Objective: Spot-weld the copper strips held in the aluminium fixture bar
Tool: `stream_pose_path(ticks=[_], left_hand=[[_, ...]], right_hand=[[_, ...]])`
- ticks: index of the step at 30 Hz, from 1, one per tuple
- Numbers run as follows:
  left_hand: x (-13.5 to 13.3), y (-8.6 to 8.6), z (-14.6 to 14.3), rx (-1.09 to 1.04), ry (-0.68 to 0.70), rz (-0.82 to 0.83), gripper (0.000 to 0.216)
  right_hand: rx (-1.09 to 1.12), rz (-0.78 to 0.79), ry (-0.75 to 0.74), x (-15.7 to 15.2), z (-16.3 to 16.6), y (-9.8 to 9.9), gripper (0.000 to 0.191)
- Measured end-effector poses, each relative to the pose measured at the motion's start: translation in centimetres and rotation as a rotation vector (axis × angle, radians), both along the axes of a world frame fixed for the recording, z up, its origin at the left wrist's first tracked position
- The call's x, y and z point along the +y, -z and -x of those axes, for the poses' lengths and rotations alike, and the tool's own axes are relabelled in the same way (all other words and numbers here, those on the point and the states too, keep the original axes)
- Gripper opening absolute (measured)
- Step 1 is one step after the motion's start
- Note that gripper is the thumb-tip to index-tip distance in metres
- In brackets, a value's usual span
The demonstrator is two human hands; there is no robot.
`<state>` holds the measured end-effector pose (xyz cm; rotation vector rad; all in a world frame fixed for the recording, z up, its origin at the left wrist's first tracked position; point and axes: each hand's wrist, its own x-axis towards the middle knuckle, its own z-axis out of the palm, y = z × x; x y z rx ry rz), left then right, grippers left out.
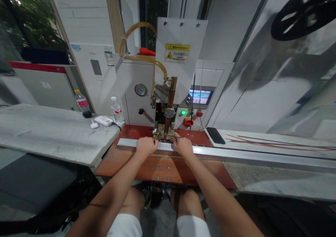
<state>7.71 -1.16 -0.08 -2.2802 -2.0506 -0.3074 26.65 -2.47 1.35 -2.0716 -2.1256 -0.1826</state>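
Note:
My left hand (147,146) is closed in a pinch, resting over a long silver metal bar (225,154); what its fingertips hold, if anything, is too small to make out. Over the same bar, my right hand (183,146) is closed on a thin dark wire at its fingertips. Both hands sit just in front of a brass-coloured clamp fixture (158,135) on the machine. An upright copper electrode (171,95) comes down onto that fixture, between the two hands.
The white machine (181,34) has a pressure gauge (140,90), a lit screen (201,96) and a red knob (188,122). Bottles (117,112) and a white charger (104,120) stand left. At right lie a phone (215,135) and several thin copper rods (265,143).

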Motion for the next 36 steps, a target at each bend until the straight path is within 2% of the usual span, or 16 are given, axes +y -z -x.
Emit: stream_pose_path(ticks=[6,25,36], left_hand=[[-0.3,-0.3,0.0,-0.005,-0.002,-0.010,0.057],[0.4,-1.2,1.6,0.004,0.217,-0.006,0.048],[0.6,-1.3,3.8,0.018,0.118,-0.013,0.055]], right_hand=[[-0.026,-0.005,-0.031,-0.1,0.0,0.0,0.040],[-0.014,0.002,-0.026,-0.1,0.0,0.0,0.038],[-0.024,0.024,-0.012,-0.1,0.2,-0.2,0.041]])
